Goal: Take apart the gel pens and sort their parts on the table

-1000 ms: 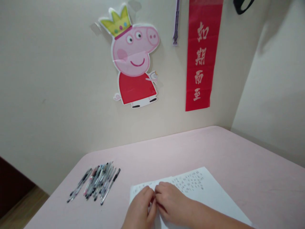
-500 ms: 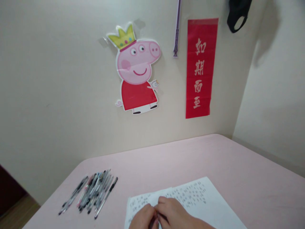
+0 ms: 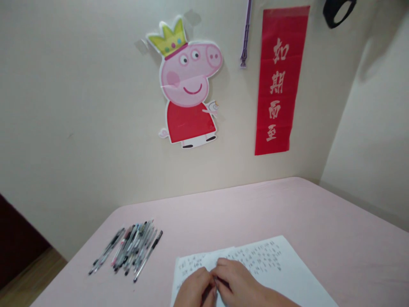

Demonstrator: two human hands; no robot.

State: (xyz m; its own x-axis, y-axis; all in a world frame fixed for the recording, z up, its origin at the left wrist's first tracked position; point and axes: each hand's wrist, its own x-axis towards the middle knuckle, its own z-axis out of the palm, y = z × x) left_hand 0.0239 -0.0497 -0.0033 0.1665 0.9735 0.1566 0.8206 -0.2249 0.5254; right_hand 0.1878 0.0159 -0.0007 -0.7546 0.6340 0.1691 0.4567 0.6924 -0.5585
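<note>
Low in the head view, my left hand (image 3: 195,288) and my right hand (image 3: 234,279) meet over a sheet of white paper (image 3: 297,273) covered partly in handwriting. Both are closed, fingertips pinched together and touching. Something small and dark shows between the fingers, but they hide most of it and its kind cannot be made out. The handwritten lines run along the upper part of the paper. To the left lies a pile of pens (image 3: 136,245), mostly clear-barrelled with black ends, with one pen (image 3: 148,256) along its right edge.
A pink-covered table (image 3: 223,221) reaches back to the wall. On the wall are a pig cutout (image 3: 188,94) with a crown, a purple strap (image 3: 245,38), a red banner (image 3: 281,81) and a black hanging thing (image 3: 338,10). Wooden floor (image 3: 28,275) shows at lower left.
The camera view has shifted, so the pens and hands sit slightly further right and higher in the picture. My hands stay together over the paper, with the fingers slightly rearranged.
</note>
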